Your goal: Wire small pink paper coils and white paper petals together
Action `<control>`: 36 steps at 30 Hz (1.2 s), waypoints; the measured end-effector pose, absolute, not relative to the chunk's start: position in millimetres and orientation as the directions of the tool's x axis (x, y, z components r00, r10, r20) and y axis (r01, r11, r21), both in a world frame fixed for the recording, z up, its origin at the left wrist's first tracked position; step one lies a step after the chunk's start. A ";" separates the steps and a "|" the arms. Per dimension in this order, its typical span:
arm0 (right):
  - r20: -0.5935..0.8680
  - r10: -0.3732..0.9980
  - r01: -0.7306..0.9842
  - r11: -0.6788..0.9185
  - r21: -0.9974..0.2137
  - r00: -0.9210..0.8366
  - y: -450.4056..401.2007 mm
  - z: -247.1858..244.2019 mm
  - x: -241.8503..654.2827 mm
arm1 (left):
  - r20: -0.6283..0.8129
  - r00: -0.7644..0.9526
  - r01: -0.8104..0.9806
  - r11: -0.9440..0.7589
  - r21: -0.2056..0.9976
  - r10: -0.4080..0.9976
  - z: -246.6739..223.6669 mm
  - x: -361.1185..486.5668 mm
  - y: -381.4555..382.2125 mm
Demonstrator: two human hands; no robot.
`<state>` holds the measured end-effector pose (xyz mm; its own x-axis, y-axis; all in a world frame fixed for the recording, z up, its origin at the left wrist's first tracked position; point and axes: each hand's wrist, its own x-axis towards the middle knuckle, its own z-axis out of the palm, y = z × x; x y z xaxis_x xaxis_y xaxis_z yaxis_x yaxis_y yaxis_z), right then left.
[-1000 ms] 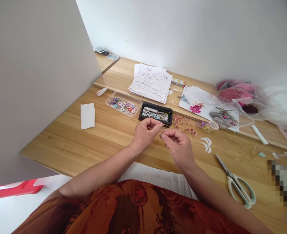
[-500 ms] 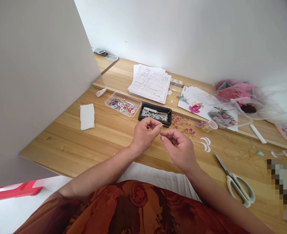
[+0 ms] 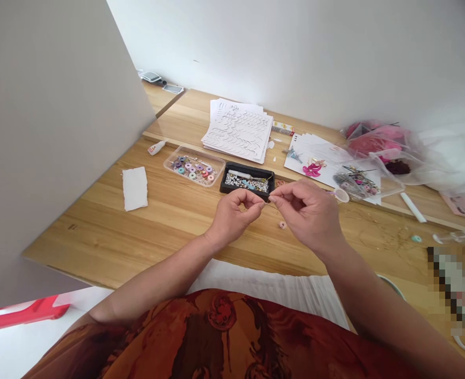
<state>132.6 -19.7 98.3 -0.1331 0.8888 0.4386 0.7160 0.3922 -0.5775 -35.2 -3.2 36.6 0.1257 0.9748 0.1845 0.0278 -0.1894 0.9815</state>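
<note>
Left hand and right hand hover close together above the middle of a wooden table, both pinched narrowly, with their fingertips almost meeting. Between those fingertips runs one thin gold-coloured wire, so fine that it is barely visible and could instead be stiff thread. It probably weighs almost nothing and could bend or slip easily, so it seems best held close to its end, between the finger pads.

One tall white partition stands along the table's left side. Beyond the hands lies one thick stack of white paper printed with curved outlines. To its right are a looser spread of sheets bearing one pink flower shape and one clear plastic bag of pink material. Just ahead of the hands sits one black tray of small white beads, beside one clear box of coloured discs. Farther left lie one white paper strip and one small glue bottle. One small pink curl rests on the wood near the right hand.
</note>
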 end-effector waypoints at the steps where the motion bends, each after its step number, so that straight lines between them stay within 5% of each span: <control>1: 0.420 0.900 0.700 0.372 -0.609 -0.112 -17.6 97.7 133.2 | 0.175 0.135 0.016 -0.178 0.984 0.975 37.5 -35.3 -3.1; 7: 0.301 0.952 0.621 0.269 -0.736 -0.055 -12.3 93.9 135.9 | 0.107 0.178 -0.035 -0.102 0.994 0.978 40.2 -35.8 -2.7; 25: 0.278 0.959 0.546 0.263 -0.795 -0.057 -11.2 89.0 141.1 | 0.085 0.222 -0.061 -0.073 0.995 0.971 39.3 -37.1 -2.4; 36: -0.145 0.988 0.069 -0.142 -0.987 -0.044 -3.1 63.9 140.6 | 0.053 0.204 -0.251 0.000 0.968 0.977 36.4 -36.6 -1.0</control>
<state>140.6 -3.1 63.9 -0.0437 0.9884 -0.1452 0.0688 -0.1420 -0.9875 -36.6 -1.0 36.4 0.2043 0.9775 0.0531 -0.2510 -0.0001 0.9680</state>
